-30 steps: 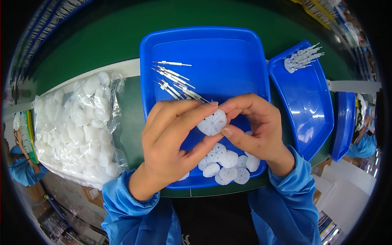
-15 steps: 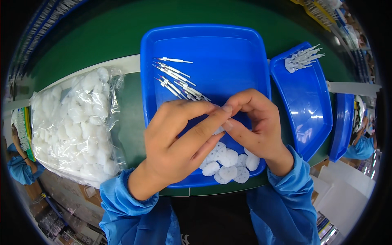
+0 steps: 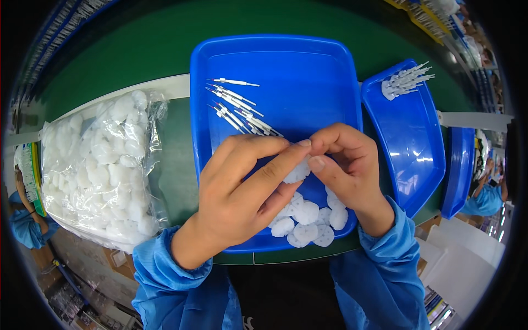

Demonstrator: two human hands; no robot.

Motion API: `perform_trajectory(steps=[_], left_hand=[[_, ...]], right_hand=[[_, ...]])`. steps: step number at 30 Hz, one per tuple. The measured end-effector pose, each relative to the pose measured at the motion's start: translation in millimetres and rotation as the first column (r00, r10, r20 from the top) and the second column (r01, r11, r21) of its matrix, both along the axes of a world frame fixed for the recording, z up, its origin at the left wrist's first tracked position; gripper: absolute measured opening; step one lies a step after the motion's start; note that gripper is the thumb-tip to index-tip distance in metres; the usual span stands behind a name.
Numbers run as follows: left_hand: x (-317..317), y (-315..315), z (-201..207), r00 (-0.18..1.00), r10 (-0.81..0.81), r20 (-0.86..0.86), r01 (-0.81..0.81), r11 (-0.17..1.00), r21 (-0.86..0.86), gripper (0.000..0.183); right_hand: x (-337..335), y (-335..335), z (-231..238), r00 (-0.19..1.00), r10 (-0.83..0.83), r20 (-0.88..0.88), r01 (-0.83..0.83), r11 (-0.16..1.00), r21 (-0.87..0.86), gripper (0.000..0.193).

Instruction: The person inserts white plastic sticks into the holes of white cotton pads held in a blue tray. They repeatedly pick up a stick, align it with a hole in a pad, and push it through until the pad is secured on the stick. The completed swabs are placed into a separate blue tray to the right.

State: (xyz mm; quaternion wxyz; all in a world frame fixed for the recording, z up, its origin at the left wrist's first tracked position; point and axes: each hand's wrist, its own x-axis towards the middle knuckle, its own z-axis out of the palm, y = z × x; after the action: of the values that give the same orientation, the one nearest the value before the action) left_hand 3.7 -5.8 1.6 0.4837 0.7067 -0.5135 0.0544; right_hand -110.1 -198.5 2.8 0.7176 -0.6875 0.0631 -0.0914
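Observation:
Over the big blue tray (image 3: pixel 275 66) my two hands meet at the fingertips. My left hand (image 3: pixel 234 190) is closed on a thin white plastic disc (image 3: pixel 297 174), part of which shows below its fingers. My right hand (image 3: pixel 352 168) has thumb and index finger bent together at the disc's upper edge; what lies between those fingertips is hidden. Beneath the hands, a loose heap of similar white discs (image 3: pixel 305 213) with small dots or holes sits at the tray's near side. Several thin white rods (image 3: pixel 235 99) with collars and dark tips lie at the tray's left, partly covered by my left hand.
Left of the tray rests a clear plastic bag (image 3: pixel 102 170) full of white round pieces. To the right, a smaller blue tray (image 3: pixel 410 148) holds a cluster of white rods (image 3: pixel 410 82) standing on discs. Another blue tray (image 3: pixel 459 170) is farther right. Other people's blue sleeves show at both edges.
My right thumb has drawn slightly back, and more of the white disc shows between the hands. Both hands stay over the tray; the rods and the heap lie as before.

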Motion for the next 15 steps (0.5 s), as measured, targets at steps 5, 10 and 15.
perform_trajectory(steps=[5, 10, 15], left_hand=[[0.9, -0.8, -2.8, 0.999, 0.028, 0.026, -0.028, 0.999, -0.02, 0.063], [1.3, 2.0, 6.7, 0.998, 0.014, -0.056, -0.016, 0.999, -0.031, 0.058], [3.6, 11.5, 3.0, 0.981, -0.149, -0.123, 0.134, 0.983, -0.122, 0.042]], right_hand=[[0.1, 1.2, -2.3, 0.997, 0.053, 0.05, -0.055, 0.998, 0.043, 0.028], [-1.8, -1.4, 1.7, 0.995, 0.081, 0.059, -0.085, 0.994, 0.073, 0.027], [2.2, 2.4, 9.4, 0.996, -0.087, -0.032, 0.087, 0.996, 0.016, 0.014]])
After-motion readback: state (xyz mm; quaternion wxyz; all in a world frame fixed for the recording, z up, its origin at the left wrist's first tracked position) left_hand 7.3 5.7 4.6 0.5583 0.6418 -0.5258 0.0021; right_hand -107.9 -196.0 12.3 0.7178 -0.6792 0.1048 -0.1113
